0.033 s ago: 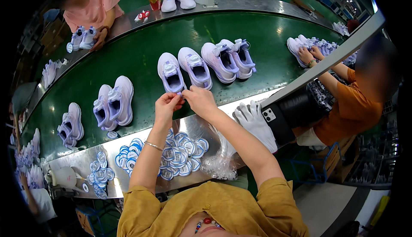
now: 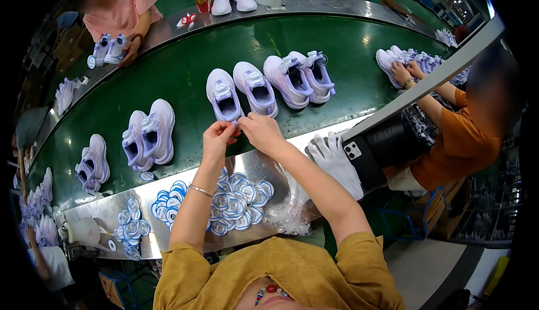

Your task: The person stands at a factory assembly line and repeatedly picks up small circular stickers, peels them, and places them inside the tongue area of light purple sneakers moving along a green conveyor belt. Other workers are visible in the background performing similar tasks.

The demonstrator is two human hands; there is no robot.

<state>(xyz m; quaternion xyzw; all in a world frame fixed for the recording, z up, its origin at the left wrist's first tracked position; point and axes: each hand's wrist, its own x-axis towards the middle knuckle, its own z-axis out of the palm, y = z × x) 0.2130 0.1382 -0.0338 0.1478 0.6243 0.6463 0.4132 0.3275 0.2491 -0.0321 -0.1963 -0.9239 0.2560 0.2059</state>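
A lavender-and-white shoe (image 2: 223, 97) stands on the green conveyor belt (image 2: 185, 68), heel toward me, with its partner shoe (image 2: 256, 88) just to its right. My left hand (image 2: 218, 137) and my right hand (image 2: 261, 132) meet at the heel of the left shoe. The fingertips of both hands pinch there; whatever small thing lies between them is too small to make out. A thin bracelet sits on my left wrist. Under my forearms lies a heap of round blue-and-white tags (image 2: 238, 203) on the steel ledge (image 2: 168, 178).
More shoe pairs stand on the belt at the left (image 2: 150, 133) and right (image 2: 300, 74). A second tag pile (image 2: 132, 227), a clear plastic bag (image 2: 287, 213), white gloves (image 2: 336, 163) and a phone (image 2: 359, 161) lie on the ledge. A person in orange (image 2: 449, 136) works at right, another in pink (image 2: 120, 7) across.
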